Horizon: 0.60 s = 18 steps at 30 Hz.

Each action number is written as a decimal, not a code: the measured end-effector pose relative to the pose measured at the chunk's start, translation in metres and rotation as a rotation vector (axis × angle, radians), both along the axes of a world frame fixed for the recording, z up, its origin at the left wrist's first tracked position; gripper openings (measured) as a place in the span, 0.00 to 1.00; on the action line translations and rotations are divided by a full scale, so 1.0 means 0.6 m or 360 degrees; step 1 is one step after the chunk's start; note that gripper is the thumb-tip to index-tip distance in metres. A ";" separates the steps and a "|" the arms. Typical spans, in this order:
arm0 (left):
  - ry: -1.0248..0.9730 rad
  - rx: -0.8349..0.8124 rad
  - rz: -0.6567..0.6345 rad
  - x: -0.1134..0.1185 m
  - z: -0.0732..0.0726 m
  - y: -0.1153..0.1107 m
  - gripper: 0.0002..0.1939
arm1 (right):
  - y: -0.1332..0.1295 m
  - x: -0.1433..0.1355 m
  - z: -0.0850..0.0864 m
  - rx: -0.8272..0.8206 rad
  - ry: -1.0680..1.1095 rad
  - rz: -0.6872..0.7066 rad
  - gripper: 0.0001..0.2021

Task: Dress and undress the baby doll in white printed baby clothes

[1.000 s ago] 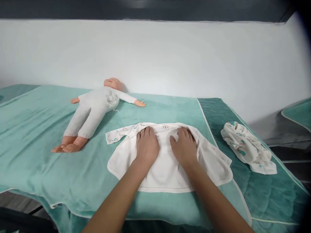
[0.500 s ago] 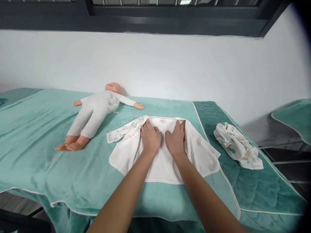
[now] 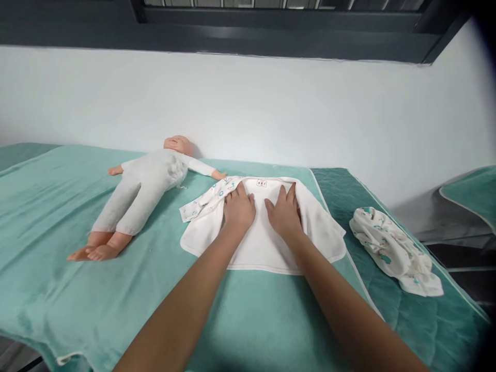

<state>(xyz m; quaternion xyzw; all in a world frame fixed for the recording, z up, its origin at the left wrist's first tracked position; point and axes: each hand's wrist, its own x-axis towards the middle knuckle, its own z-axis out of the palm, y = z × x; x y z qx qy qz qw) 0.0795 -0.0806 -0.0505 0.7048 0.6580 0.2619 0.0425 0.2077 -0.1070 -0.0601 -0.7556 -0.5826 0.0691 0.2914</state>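
Note:
A white baby shirt (image 3: 263, 253) lies spread on its back with the front unfastened, a small printed label at its neck. Its left-hand sleeve (image 3: 201, 204) has a green and pink print. My left hand (image 3: 239, 211) rests flat inside the shirt below the collar, fingers stretched to the edge of one front panel. Beside it my right hand (image 3: 284, 213) presses on the inner fabric with fingers spread, the outer ones partly hidden by the other panel. Left of the shirt a baby doll (image 3: 151, 175) in white cloth lies on its back, one hand near the sleeve.
A crumpled printed garment (image 3: 395, 253) lies at the right on the darker quilted cover (image 3: 337, 186). The light green blanket (image 3: 116, 310) spreads under the doll and shirt. Behind stands a white wall (image 3: 248, 108) with a dark window frame (image 3: 271, 33) above.
Both hands and the shirt have slid away from me, toward the wall, bringing the shirt close to the doll's hand. My right fingers have spread wider. The view has shifted slightly.

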 end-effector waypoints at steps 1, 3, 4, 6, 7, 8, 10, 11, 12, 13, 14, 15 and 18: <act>0.0015 -0.0005 0.0000 0.002 -0.003 0.007 0.32 | 0.008 0.002 -0.003 -0.0005 -0.0008 -0.0006 0.35; 0.0055 -0.0007 0.0005 0.004 -0.009 0.015 0.31 | 0.018 0.005 -0.011 -0.0020 -0.0030 -0.0013 0.35; 0.0076 0.0011 0.0004 0.005 -0.012 0.017 0.30 | 0.020 0.006 -0.015 -0.0025 -0.0043 -0.0015 0.35; 0.0105 0.0063 0.0005 0.005 -0.017 0.018 0.30 | 0.021 0.007 -0.022 -0.0033 -0.0055 -0.0011 0.36; 0.0110 0.0083 0.0005 0.005 -0.020 0.018 0.29 | 0.021 0.008 -0.024 -0.0034 -0.0055 -0.0008 0.36; 0.0113 0.0089 0.0008 0.005 -0.022 0.018 0.30 | 0.021 0.008 -0.026 -0.0035 -0.0053 -0.0002 0.36; 0.0125 0.0051 0.0016 0.005 -0.026 0.021 0.30 | 0.023 0.007 -0.030 -0.0063 -0.0039 0.0009 0.36; 0.0139 0.0017 0.0017 0.005 -0.028 0.024 0.31 | 0.026 0.007 -0.031 -0.0089 -0.0028 0.0007 0.37; 0.0157 -0.0021 0.0014 0.006 -0.030 0.027 0.32 | 0.028 0.007 -0.032 -0.0122 -0.0015 0.0003 0.37; 0.0176 -0.0060 0.0015 0.006 -0.031 0.030 0.32 | 0.031 0.007 -0.033 -0.0162 0.0001 0.0000 0.38; 0.0193 -0.0098 0.0016 0.007 -0.033 0.032 0.33 | 0.033 0.006 -0.034 -0.0203 0.0018 0.0000 0.38; 0.0202 -0.0133 0.0018 0.008 -0.033 0.034 0.33 | 0.034 0.006 -0.033 -0.0237 0.0035 0.0002 0.39; 0.0184 -0.0146 0.0050 0.009 -0.032 0.033 0.34 | 0.032 0.005 -0.029 -0.0243 0.0064 0.0023 0.39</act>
